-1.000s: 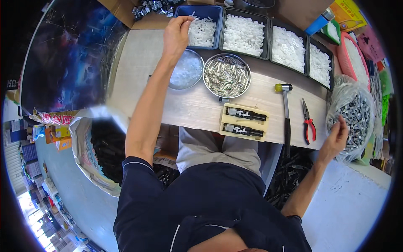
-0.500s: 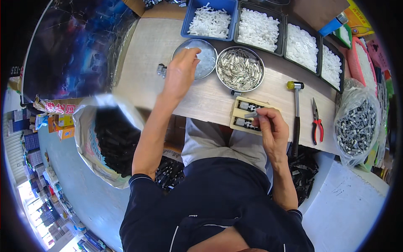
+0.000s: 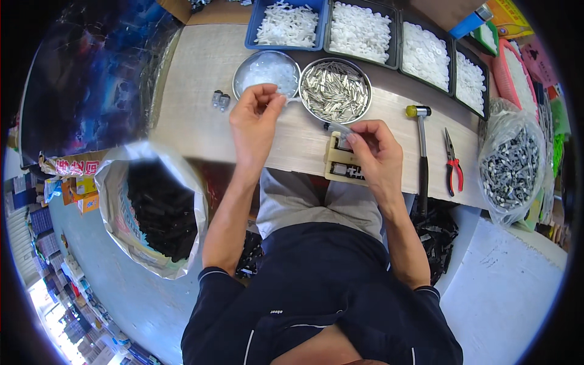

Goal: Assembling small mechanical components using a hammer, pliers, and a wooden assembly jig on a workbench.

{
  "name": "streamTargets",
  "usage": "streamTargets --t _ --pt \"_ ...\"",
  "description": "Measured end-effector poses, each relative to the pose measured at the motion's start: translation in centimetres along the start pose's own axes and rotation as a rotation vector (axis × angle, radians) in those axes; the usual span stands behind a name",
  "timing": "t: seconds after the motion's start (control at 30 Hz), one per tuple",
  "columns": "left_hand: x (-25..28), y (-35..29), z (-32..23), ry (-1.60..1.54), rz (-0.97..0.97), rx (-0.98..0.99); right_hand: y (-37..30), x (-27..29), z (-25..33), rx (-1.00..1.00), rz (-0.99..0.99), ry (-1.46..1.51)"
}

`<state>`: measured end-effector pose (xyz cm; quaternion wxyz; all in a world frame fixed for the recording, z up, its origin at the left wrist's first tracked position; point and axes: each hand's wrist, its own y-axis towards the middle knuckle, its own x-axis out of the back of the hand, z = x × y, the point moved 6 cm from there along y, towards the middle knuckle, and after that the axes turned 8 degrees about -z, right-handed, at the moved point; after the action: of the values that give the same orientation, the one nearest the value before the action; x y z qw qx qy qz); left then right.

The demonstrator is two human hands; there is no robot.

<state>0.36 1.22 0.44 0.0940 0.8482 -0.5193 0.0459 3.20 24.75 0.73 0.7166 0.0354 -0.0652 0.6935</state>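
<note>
The left hand (image 3: 255, 118) is pinching a small white plastic piece (image 3: 281, 97) between thumb and fingertips, just over the near rim of a round metal bowl (image 3: 266, 71) filled with more white pieces. The right hand (image 3: 376, 149) is closing its fingers on a small silvery metal part (image 3: 338, 128) and holding it right above a pale wooden jig (image 3: 342, 161) that is lying at the front edge of the bench (image 3: 194, 103).

Beside the first bowl, a second round metal bowl (image 3: 336, 90) is holding a heap of silvery metal pins. Behind both, a blue tray (image 3: 286, 25) and a row of dark trays (image 3: 398, 45) are carrying white plastic parts. Two small grey parts (image 3: 219, 100) are lying loose to the left of the bowls.

To the right of the jig, a hammer with a yellow head (image 3: 421, 146) and red-handled pliers (image 3: 452, 161) are lying on the bench, and further right a clear plastic bag (image 3: 510, 164) is bulging with grey metal pieces.

Down on the person's left, an open white sack (image 3: 155, 210) is sitting on the grey floor, full of black parts. Stacks of boxes (image 3: 73, 182) are standing beyond it.
</note>
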Motion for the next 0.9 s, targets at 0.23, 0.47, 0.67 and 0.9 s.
streamTargets --t 0.23,0.47,0.67,0.9 --pt "-3.0 -4.7 0.0 -0.414 0.157 0.308 -0.7 0.8 -1.0 -0.017 -0.014 0.039" --pt "-4.1 -5.5 -0.4 -0.457 0.224 0.302 -1.5 2.6 -0.9 -0.017 -0.059 0.159" --pt "-5.3 -6.3 -1.6 -0.237 0.474 0.290 -1.7 3.6 -0.8 -0.059 0.008 0.141" --pt "-7.3 -8.1 -1.5 -0.162 0.573 0.429 -3.1 7.3 -2.3 -0.166 -0.045 0.108"
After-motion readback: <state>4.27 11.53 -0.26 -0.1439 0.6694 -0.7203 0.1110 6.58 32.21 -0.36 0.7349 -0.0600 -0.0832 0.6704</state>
